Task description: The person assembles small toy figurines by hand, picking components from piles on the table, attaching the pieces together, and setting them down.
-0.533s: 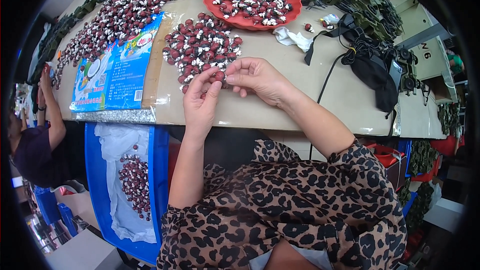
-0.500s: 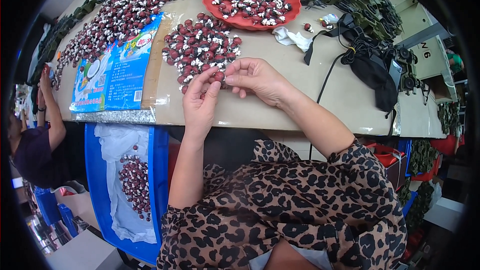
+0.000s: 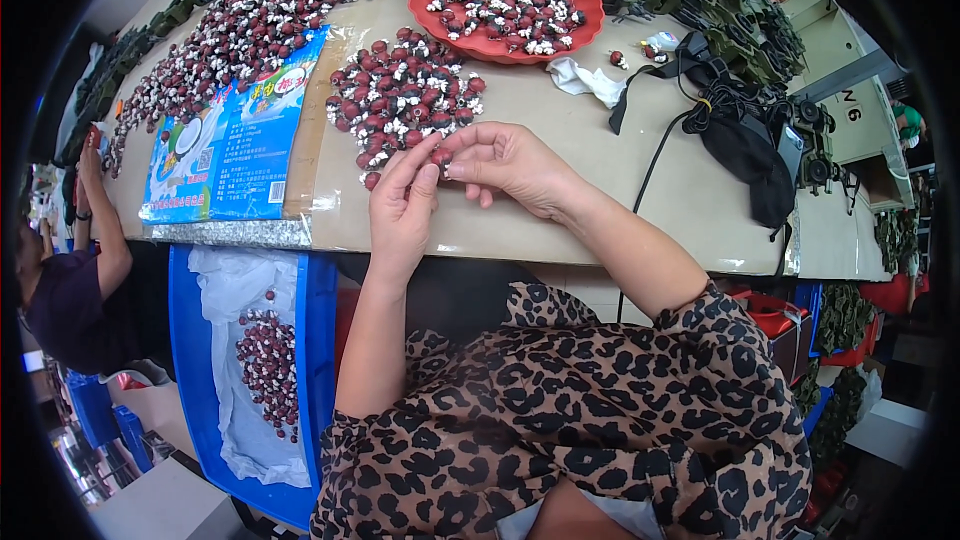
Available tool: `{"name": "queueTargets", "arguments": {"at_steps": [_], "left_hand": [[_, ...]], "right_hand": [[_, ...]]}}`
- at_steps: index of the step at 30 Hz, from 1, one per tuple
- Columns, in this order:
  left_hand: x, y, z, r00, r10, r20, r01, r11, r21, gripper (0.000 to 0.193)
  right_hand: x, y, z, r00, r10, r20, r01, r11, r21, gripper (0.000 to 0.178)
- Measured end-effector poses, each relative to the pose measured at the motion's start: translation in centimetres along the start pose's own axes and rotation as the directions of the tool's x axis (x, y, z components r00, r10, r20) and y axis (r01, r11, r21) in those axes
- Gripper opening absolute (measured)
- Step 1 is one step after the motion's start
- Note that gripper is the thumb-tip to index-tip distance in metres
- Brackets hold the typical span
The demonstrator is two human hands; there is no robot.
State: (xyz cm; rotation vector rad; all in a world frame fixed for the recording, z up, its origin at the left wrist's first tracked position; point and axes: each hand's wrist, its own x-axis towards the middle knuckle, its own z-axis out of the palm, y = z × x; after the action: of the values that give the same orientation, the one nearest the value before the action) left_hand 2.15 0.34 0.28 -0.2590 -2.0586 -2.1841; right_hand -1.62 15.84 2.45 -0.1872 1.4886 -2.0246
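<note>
Between my fingertips is a small dark red and white toy piece [image 3: 442, 157], partly covered by the fingers. My left hand [image 3: 402, 202] pinches it from the left side with bent fingers. From the right, the thumb and forefinger of my right hand [image 3: 515, 170] close on the same piece. Just beyond both hands lies a loose pile of similar red, white and black pieces [image 3: 395, 95] on the brown table [image 3: 560, 225]. Fine details of the held piece are too small to make out.
A red scalloped bowl [image 3: 420, 10] of such pieces stands beyond the pile. At left are a larger heap [image 3: 235, 35] and a blue printed cardboard sheet [image 3: 260, 165]. A lined blue bin [image 3: 185, 340] sits below; black straps and cable [image 3: 740, 140] lie at right. Another person [image 3: 75, 300] works leftward.
My fingertips have shifted slightly on the toy piece, and the right thumb and fingers now sit closer to the left ones. The piles and bowl appear the same.
</note>
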Motion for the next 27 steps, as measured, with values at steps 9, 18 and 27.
{"name": "queueTargets", "arguments": {"at_steps": [9, 18, 27], "left_hand": [[0.0, 0.0, 0.0, 0.999, -0.026, 0.023, 0.026, 0.999, -0.026, 0.026], [0.0, 0.2, -0.2, 0.999, -0.013, 0.03, 0.014, 0.999, -0.031, 0.027], [0.0, 0.2, 0.1, 0.995, -0.082, 0.049, 0.092, 0.966, -0.244, 0.031]], "right_hand": [[-0.2, -0.1, 0.2, 1.0, -0.015, -0.001, 0.015, 0.998, -0.065, 0.024], [-0.2, -0.2, 0.4, 0.999, -0.031, -0.04, 0.027, 0.994, -0.106, 0.022], [-0.7, 0.7, 1.0, 0.82, -0.573, -0.014, 0.432, 0.634, -0.641, 0.018]]}}
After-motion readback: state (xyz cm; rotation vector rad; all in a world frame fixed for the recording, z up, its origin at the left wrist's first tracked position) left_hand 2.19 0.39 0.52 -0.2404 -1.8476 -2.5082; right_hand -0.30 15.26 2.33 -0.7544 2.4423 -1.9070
